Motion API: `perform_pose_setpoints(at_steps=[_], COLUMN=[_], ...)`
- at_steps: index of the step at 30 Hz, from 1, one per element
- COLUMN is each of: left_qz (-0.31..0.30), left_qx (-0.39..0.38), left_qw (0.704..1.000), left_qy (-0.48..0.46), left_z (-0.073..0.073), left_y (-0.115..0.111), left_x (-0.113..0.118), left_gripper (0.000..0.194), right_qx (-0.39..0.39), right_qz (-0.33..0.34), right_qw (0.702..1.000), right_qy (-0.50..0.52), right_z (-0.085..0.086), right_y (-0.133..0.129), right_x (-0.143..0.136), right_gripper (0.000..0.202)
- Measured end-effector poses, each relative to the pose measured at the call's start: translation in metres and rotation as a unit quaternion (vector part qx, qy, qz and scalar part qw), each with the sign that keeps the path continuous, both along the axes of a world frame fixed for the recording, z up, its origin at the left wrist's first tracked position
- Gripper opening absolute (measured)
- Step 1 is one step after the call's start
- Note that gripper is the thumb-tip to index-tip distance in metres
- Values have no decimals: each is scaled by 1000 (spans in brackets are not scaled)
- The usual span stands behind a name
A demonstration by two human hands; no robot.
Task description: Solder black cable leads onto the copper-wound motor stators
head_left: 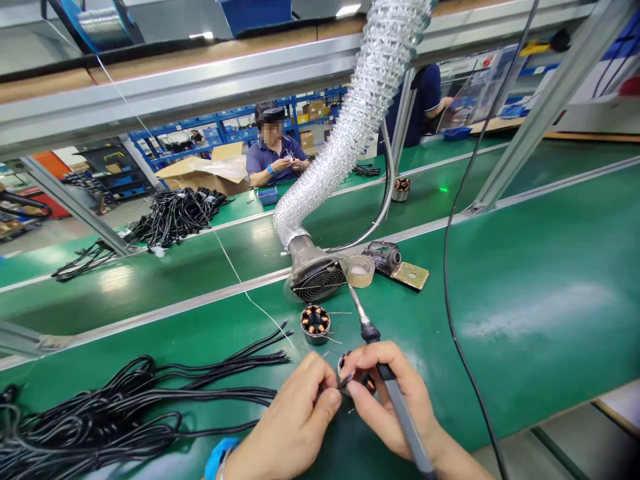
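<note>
My left hand [300, 412] is closed, thumb and forefinger pinching thin wire ends beside a motor stator [369, 383]. Across from it, my right hand [395, 393] is closed around a soldering iron [400, 407], whose metal tip points away toward the fume extractor's nozzle. The same hand's thumb and forefinger meet the small wires at the stator, fingertips almost touching my left hand's. Most of that stator is hidden behind my right fingers. Just beyond my hands, another stator [315, 323] with copper windings stands on the green bench [525, 333], loose wire ends sticking out to its right.
Black cables [125, 413] lie heaped at left. A fume extractor nozzle [320, 277] hangs from a silver flexible duct [345, 127], near a tape roll [361, 272] and an iron stand [395, 261]. Solder wire [240, 280] dangles from above; a black cord [450, 300] crosses right. Co-workers sit and stand beyond.
</note>
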State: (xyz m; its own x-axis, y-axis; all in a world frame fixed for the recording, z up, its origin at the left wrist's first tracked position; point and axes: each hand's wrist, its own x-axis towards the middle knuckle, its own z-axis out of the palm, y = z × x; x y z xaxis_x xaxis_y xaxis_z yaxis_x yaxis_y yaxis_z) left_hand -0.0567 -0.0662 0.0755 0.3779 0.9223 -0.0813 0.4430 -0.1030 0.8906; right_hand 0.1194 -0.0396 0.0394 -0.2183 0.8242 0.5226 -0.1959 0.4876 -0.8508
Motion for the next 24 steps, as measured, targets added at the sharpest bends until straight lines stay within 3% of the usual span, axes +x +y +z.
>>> perform_pose_setpoints(at_steps=[3,7,9,13,18,21,24], left_qz=[16,-24,-33,20,124,137,100], left_qx=[-32,-142,-165,-98,-92,-101,-88], left_qw=[999,973,966,979,949,947,971], left_qy=[-40,-178,-196,-176,-276,-271,-199], left_z=[-7,-17,-16,-15,-27,-30,-26], left_y=[-4,1,3,3,5,8,10], left_x=[-3,-8,-8,1,16,13,1], left_gripper=[30,35,36,34,38,39,38], right_qx=[10,-30,-44,-29,-17,17,54], right_qz=[-14,-6,-8,-99,-214,-222,-189], right_qw=[1000,999,999,995,977,975,979], right_qy=[4,11,8,-9,-3,-25,-58], right_z=[0,-1,-3,-7,-21,-26,-20], right_y=[-1,-1,-2,-8,-23,-31,-29], right_x=[-9,-11,-11,-17,-37,-40,-29], right_gripper=[26,27,26,22,28,29,32])
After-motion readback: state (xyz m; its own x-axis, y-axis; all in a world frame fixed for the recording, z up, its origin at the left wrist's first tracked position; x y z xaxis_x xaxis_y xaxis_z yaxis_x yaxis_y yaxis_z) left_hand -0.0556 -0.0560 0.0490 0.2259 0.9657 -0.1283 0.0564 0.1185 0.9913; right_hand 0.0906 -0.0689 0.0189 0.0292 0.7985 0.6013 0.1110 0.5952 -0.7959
